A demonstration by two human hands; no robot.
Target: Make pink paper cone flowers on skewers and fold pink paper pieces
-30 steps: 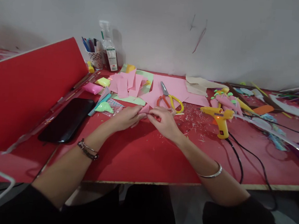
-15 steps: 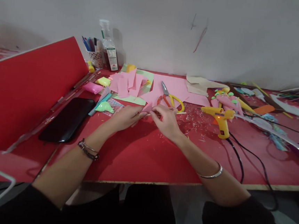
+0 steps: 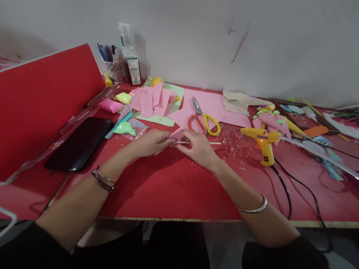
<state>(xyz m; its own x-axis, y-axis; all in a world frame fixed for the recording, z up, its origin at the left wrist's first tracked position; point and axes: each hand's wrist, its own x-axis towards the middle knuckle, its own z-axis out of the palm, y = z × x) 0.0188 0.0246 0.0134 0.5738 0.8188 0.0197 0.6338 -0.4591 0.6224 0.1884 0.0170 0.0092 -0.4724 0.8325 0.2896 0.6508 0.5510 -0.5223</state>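
Note:
Near the middle of the red table, my left hand (image 3: 153,142) is closed on a small piece of pink paper (image 3: 176,134), which stands up between the two hands. My right hand (image 3: 200,149) is closed on a thin wooden stick (image 3: 215,143); one end of it sticks out to the right of the hand and another part shows at the fingertips by the paper. The fingertips of both hands nearly meet. Just behind them lie scissors (image 3: 204,119) with one red and one yellow handle, blades pointing to the wall.
A yellow glue gun (image 3: 265,145) with black cables stands right. A black phone (image 3: 79,144) lies left beside a leaning red board (image 3: 36,113). Behind are cut pink papers (image 3: 147,100), a glass bottle (image 3: 132,65) and a pen cup (image 3: 114,71). Small scraps litter the table (image 3: 162,191).
The stick now shows more clearly, passing through my right hand at a changed angle. My right hand has shifted slightly lower, and its fingers have closed up more.

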